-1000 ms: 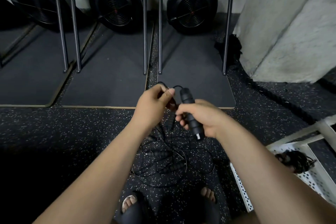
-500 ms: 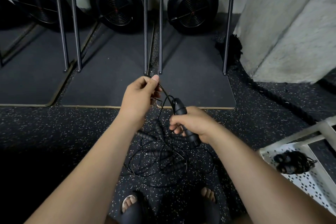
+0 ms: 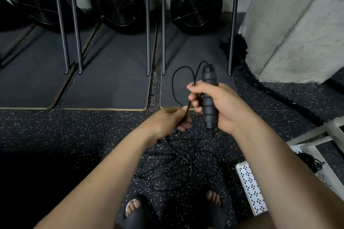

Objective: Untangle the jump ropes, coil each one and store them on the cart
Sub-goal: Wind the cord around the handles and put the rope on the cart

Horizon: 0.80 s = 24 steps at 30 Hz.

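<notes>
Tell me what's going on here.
A person stands over tangled jump ropes on the floor. The right hand grips one black handle upright. The left hand pinches its cord, which loops up beside the handle. Other handles lie in the tangle by the feet. A dark bundle, likely a coiled rope, sits on the white cart.

Three dark mats point(image 3: 111, 72) are lying on a speckled black floor point(image 3: 55, 135); what may be fans point(image 3: 119, 3) are standing behind, beside a concrete pillar point(image 3: 297, 24).
</notes>
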{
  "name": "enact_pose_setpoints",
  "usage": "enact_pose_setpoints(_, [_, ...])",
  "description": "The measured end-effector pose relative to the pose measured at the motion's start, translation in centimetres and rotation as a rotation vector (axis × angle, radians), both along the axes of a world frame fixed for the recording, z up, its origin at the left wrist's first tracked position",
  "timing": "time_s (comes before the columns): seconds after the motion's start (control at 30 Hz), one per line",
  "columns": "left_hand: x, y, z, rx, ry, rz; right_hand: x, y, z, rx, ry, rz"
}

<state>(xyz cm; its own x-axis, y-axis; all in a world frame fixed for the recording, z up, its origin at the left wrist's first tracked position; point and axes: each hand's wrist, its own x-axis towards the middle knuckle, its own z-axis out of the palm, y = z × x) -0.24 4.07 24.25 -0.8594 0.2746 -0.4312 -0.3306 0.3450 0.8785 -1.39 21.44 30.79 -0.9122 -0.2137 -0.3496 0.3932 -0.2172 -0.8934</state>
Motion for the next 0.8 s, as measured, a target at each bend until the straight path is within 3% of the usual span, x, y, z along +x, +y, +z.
enact_pose_setpoints(0.33, [1.4,1.5,0.3,0.019,-0.030,-0.154,-1.3,3.4,1.4,-0.210,-0.078,-0.247])
enact_pose_setpoints(0.5, [1.4,1.2,-0.5,-0.035,0.123,-0.231,-1.7,4.1,0.8,-0.282,-0.104,-0.303])
enact_pose_setpoints(0.6, [1.3,1.2,-0.5,-0.047,0.167,-0.201,-1.9,3.8,-0.1,-0.168,-0.089,-0.271])
enact_pose_setpoints(0.67, [0.9,1.0,-0.3,-0.022,0.181,-0.156,-1.8,3.4,-1.3,0.024,-0.084,-0.228])
enact_pose_setpoints(0.8, [-0.2,0.1,0.3,0.069,0.227,0.046,-0.7,1.5,-3.2,0.306,-0.119,0.008])
